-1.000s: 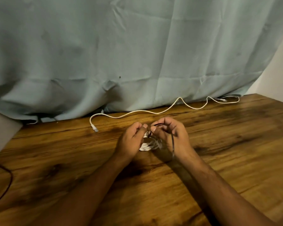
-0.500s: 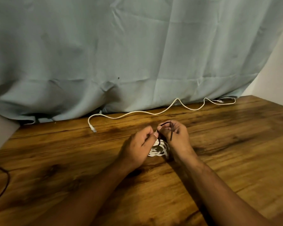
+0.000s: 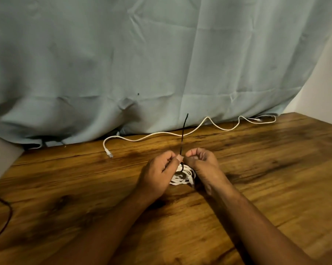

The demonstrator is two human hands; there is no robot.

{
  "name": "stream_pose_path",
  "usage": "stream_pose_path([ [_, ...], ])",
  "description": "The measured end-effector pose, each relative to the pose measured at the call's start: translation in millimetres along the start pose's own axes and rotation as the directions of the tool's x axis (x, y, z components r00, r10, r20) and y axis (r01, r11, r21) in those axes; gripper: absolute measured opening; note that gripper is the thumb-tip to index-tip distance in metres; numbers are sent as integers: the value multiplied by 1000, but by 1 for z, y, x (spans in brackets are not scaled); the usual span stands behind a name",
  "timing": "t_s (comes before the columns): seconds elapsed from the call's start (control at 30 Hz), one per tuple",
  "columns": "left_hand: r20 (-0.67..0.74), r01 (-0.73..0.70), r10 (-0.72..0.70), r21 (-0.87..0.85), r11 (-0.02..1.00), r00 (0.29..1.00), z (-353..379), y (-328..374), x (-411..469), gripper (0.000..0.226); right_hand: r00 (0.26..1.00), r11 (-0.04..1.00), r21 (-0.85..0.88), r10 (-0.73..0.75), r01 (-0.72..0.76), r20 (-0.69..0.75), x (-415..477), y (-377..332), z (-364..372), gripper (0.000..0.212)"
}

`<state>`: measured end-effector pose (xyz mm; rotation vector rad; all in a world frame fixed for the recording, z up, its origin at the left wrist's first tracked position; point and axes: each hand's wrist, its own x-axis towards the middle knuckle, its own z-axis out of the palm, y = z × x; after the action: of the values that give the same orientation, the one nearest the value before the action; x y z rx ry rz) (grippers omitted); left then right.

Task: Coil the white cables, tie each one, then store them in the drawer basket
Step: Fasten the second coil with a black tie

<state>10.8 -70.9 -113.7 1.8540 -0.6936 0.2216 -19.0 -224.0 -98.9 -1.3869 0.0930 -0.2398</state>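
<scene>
On brown wooden surface (image 3: 257,169), between left hand (image 3: 157,175) and right hand (image 3: 203,165): coiled white cable bundle (image 3: 180,178). Pinched just above by curled fingers (image 3: 178,158) of both: thin black plastic tie (image 3: 184,131), tail upright. Behind, near pale blue curtain (image 3: 161,64): loose white cable (image 3: 161,133).

Likely plain room in home, not workshop or lab; exact kind cannot be told. Counter (image 3: 257,188): wood-grain top, warm brown with dark knots, under dim indoor light. Behind it, creased pale blue-green cloth (image 3: 161,54) hangs as backdrop, reaching down to counter's far edge. Plain white wall (image 3: 329,83) at right. Loose white cable (image 3: 161,133) lies along back edge; dark cord (image 3: 8,213) at left side.
</scene>
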Motion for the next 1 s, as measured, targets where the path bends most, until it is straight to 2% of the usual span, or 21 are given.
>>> stream_pose_path([
  [0.07,-7,47,-48,-52,998,999,-2,-1,0,35,995,996,-71,-46,53,86,-1,1,-2,9],
  [0.17,-2,143,-146,-196,970,989,-7,-1,2,43,968,990,-139,2,34,251,0,4,-5,44],
  [0.2,-7,172,-179,-234,957,984,-8,-2,4,42,960,986,-165,22,25,280,0,4,-6,50],
  [0.23,-13,197,-207,-259,946,978,-8,-2,5,39,952,984,-177,38,16,303,1,4,-6,49],
  [0.33,-11,242,-258,-306,921,966,-10,-1,7,37,928,987,-160,59,1,368,3,5,-7,22],
  [0.37,-6,248,-264,-315,916,965,-10,-2,8,36,922,984,-176,52,18,384,3,7,-7,19],
  [0.47,2,266,-281,-327,907,960,-10,3,7,30,932,975,-218,39,43,360,0,6,-4,17],
  [0.63,33,311,-323,-376,873,946,-9,11,6,31,925,983,-146,-48,110,376,-3,8,2,11],
  [0.73,43,343,-356,-399,850,933,-9,13,7,38,925,975,-144,-108,171,365,-2,12,5,21],
  [0.83,50,357,-371,-417,836,927,-11,14,8,30,934,959,-169,-164,226,317,1,17,3,7],
  [0.93,46,358,-378,-439,824,925,-11,14,9,26,912,889,-245,-330,387,245,0,17,3,25],
  [1.0,40,360,-380,-429,829,924,-11,14,8,27,867,822,-289,-429,491,252,-2,13,4,33],
])
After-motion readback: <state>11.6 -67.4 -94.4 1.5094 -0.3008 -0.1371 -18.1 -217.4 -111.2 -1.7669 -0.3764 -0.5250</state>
